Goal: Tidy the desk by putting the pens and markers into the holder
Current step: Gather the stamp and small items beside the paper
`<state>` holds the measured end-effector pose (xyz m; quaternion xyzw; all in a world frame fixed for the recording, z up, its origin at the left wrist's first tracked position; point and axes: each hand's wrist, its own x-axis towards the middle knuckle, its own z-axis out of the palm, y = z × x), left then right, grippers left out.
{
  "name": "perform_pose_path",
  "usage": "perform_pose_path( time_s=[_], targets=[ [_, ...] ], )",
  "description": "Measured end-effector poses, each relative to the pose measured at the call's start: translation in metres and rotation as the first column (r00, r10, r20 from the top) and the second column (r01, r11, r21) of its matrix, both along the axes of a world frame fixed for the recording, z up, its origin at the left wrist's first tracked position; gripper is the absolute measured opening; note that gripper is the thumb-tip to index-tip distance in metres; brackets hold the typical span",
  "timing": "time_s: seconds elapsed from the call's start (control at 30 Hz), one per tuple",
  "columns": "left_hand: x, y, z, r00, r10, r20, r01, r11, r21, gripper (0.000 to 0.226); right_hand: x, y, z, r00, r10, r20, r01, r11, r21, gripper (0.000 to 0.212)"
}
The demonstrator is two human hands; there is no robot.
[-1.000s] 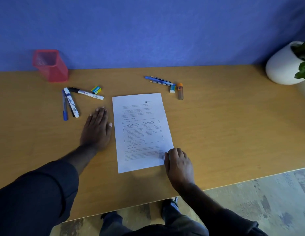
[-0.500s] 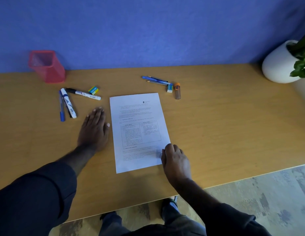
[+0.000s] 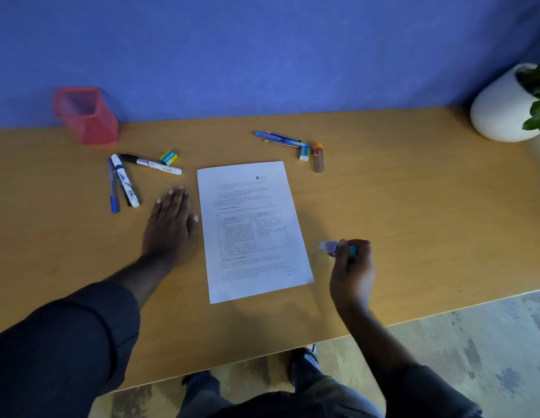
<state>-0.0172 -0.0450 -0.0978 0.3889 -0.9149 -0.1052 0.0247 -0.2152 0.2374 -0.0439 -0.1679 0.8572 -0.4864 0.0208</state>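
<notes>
Red mesh holder (image 3: 86, 117), yellow-and-teal eraser (image 3: 168, 157), white printed paper (image 3: 253, 227), tan wooden desk (image 3: 413, 206), blue wall (image 3: 262, 55).

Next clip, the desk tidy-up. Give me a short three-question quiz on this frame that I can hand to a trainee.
1. True or false: the pink holder already has pens standing in it.
2. Which hand grips something? A) the left hand B) the right hand C) neither
3. Fill in: the left hand lies flat on the desk, just to the ____ of the sheet of paper as the camera sees it.

Key
1. False. No pen shows in or above it; the two markers and the blue pen lie on the desk in front of it.
2. B. Its fingers curl round a small blurred blue and teal thing.
3. left
</notes>
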Motion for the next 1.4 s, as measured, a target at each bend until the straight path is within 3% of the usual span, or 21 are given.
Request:
perform_pose_path(
  time_s=[0.17,0.4,0.57,0.77,1.07,1.23,1.4],
  targets=[
    [0.001,-0.002,-0.002,1.0,0.004,0.008,-0.004,1.0,-0.002,0.068,-0.027,-0.01,0.005,0.949,-0.18,0.259,0.236,0.95,-0.204,0.004],
    [-0.006,-0.005,0.008,1.0,0.0,-0.008,0.0,1.0,-0.015,0.064,-0.046,-0.027,0.006,0.905,-0.147,0.398,0.266,0.928,-0.26,0.015],
    [-0.008,-0.016,0.006,0.998,-0.054,-0.017,0.053,0.997,-0.053,0.063,-0.064,-0.047,0.008,0.924,-0.119,0.363,0.22,0.942,-0.252,0.012],
    [-0.009,-0.025,-0.004,0.999,-0.03,0.029,0.031,0.999,-0.013,0.073,-0.097,-0.075,0.001,0.976,-0.067,0.205,0.108,0.975,-0.196,0.015],
    [-0.008,-0.027,-0.005,0.998,-0.041,0.039,0.042,0.999,-0.015,0.075,-0.153,-0.132,0.004,0.997,0.022,0.074,-0.02,0.999,-0.028,0.02],
    [-0.008,-0.028,-0.006,0.998,-0.039,0.045,0.04,0.999,-0.015,0.076,-0.189,-0.168,0.008,0.993,-0.018,0.121,0.01,0.998,0.068,0.022],
    [-0.007,-0.028,-0.007,0.999,-0.043,0.033,0.044,0.999,-0.017,0.076,-0.201,-0.198,0.015,0.994,-0.038,0.107,0.031,0.997,0.067,0.027]
  ],
)
